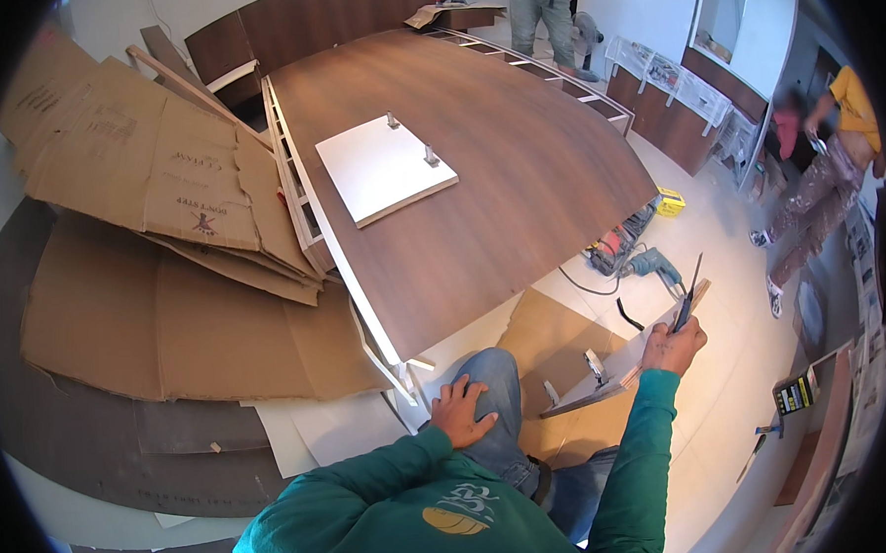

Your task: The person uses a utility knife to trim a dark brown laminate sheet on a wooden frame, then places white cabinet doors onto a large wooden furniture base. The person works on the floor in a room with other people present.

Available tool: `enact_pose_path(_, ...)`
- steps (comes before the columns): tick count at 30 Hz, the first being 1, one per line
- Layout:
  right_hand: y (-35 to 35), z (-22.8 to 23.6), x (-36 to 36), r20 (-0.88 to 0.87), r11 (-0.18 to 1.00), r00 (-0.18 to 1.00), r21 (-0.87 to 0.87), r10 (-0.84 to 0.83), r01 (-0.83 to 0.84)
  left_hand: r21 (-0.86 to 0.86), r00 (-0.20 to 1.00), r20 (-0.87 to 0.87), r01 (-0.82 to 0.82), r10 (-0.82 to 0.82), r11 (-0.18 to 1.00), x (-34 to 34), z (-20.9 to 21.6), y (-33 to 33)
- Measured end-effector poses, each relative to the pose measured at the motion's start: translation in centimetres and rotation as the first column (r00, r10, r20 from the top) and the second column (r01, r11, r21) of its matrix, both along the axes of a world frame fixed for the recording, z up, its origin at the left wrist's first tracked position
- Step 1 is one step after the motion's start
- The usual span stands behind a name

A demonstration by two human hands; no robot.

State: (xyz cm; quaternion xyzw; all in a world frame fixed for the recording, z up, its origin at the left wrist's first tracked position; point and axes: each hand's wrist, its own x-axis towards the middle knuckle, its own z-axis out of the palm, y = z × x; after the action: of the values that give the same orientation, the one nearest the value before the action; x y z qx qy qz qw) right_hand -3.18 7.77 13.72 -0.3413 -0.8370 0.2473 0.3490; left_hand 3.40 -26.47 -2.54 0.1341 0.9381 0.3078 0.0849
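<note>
My left hand [460, 412] lies on my bent knee with its fingers spread, holding nothing. To the right, my right hand [674, 345] is closed around the dark handle of a screwdriver [684, 310], whose long thin shaft points upward. That hand is beside a narrow board [620, 364], at the board's far end. Two metal cabinet hinges [594, 368] stick up along this board. Ahead, a white panel [382, 170] with two similar hinges lies on a large brown wood-grain surface [518, 184].
Flattened cardboard [122, 162] is stacked at the left. A teal power drill [652, 264] and a tool case [615, 249] sit on the floor near a yellow box [669, 202]. One person [541, 20] stands at the back, another [824, 171] at the right.
</note>
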Motion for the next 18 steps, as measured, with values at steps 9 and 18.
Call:
enact_pose_path(9, 1.0, -0.6, 0.6, -0.007, 0.999, 1.0, -0.04, 0.009, -0.01, -0.046, 1.0, 0.027, 0.003, -0.002, 0.999, -0.3, 0.1, 0.5)
enact_pose_path(18, 1.5, -1.6, 0.3, -0.044, 0.998, 0.998, -0.047, 0.05, -0.052, -0.042, 1.0, -0.013, -0.003, 0.002, 0.999, -0.1, 0.2, 0.3)
